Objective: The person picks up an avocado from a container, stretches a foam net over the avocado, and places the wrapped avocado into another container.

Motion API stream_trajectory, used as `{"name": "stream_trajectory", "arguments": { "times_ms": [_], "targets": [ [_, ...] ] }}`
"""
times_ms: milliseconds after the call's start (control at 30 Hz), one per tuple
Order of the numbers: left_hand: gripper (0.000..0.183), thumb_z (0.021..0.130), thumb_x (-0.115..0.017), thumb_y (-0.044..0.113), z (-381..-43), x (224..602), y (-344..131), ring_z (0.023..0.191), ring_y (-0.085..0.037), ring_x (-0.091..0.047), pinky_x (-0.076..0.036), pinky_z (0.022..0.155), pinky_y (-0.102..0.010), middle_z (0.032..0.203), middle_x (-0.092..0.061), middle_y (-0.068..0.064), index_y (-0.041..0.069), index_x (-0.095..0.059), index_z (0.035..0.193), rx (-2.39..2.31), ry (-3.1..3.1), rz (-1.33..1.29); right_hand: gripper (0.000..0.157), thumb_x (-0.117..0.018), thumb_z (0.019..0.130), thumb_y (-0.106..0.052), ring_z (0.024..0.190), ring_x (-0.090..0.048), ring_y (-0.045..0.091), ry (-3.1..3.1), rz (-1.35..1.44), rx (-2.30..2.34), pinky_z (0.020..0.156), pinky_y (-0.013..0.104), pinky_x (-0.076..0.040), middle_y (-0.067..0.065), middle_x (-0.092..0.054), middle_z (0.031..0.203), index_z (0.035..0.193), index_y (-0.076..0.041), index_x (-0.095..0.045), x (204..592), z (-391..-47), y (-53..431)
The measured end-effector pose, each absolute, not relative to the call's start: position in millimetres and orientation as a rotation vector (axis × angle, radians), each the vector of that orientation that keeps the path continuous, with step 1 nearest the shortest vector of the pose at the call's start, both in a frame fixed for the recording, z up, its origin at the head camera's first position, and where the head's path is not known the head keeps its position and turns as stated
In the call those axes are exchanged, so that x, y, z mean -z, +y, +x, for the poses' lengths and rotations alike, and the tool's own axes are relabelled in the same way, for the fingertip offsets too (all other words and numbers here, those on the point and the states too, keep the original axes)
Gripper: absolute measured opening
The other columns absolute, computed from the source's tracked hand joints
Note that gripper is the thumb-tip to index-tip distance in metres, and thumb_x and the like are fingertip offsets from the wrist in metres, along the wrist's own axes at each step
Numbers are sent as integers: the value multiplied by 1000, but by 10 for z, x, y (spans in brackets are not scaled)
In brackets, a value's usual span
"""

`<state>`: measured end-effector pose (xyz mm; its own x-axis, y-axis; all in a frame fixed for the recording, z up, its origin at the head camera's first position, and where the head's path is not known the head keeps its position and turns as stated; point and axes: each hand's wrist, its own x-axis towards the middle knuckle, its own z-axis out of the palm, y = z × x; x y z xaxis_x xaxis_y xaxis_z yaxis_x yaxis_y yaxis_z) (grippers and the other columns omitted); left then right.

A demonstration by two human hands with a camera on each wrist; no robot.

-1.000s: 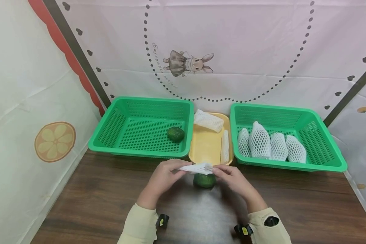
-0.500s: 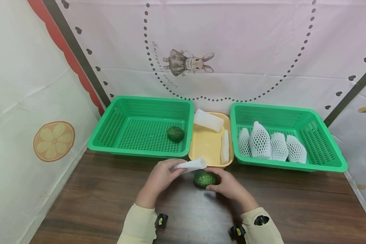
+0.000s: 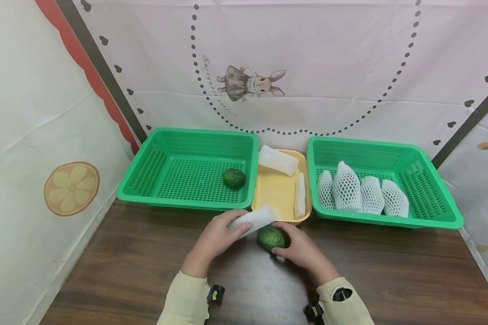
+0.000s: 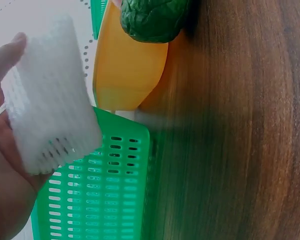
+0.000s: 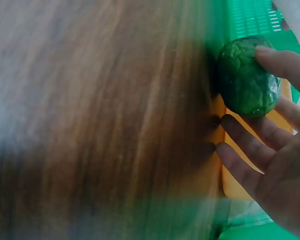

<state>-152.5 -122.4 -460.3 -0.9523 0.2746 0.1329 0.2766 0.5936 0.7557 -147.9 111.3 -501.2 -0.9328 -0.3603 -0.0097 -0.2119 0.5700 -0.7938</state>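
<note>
My left hand (image 3: 218,237) pinches a flattened white foam net sleeve (image 3: 255,219) between thumb and fingers. In the left wrist view the sleeve (image 4: 52,97) hangs tilted, with one netted end towards the palm. Just right of it, my right hand (image 3: 302,246) grips a dark green, wrinkled avocado (image 3: 270,238) at the table's middle. The right wrist view shows the thumb lying across the avocado (image 5: 247,77), some fingers behind it and the others spread against the wood. The sleeve's free end is right above the avocado.
A yellow tray (image 3: 274,198) with two more foam sleeves stands ahead, between two green baskets. The left basket (image 3: 183,201) holds another avocado (image 3: 234,178). In the right basket (image 3: 427,220) lie several netted pieces (image 3: 346,187). Printed cloth hangs behind and at the sides.
My right hand has let go of the sleeve and moved down onto the avocado, which has shifted slightly left. The sleeve, now in my left hand alone, has turned with its free end upward.
</note>
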Motion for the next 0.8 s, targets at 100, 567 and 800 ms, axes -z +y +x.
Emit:
{"name": "stream_trajectory", "arguments": {
  "times_ms": [100,567,800],
  "targets": [
    [33,90,-58,38,-1513,4612,-1214,84,-13,-58,-48,72,-37,104,-64,-1,21,-58,119,1339,-2821,-491,51,-76,74,-10,105,-53,23,2587,-504,1317,89,43,-42,8,-56,121,120,-8,-55,4968,-1456,1142],
    [62,71,-77,43,-1519,4634,-1127,90,-12,-54,-45,77,-35,109,-58,5,23,-53,125,1502,-2853,-509,51,-59,84,5,100,-51,22,2322,-304,1967,77,26,-48,18,-42,123,131,0,-40,4536,-1402,1440],
    [56,72,-77,43,-1515,4639,-1081,90,-11,-54,-45,78,-35,109,-58,7,23,-56,120,1425,-2863,-587,50,-52,85,10,101,-51,10,2209,-369,2208,77,21,-47,15,-38,129,132,4,-35,4479,-1398,1467]
  ]
}}
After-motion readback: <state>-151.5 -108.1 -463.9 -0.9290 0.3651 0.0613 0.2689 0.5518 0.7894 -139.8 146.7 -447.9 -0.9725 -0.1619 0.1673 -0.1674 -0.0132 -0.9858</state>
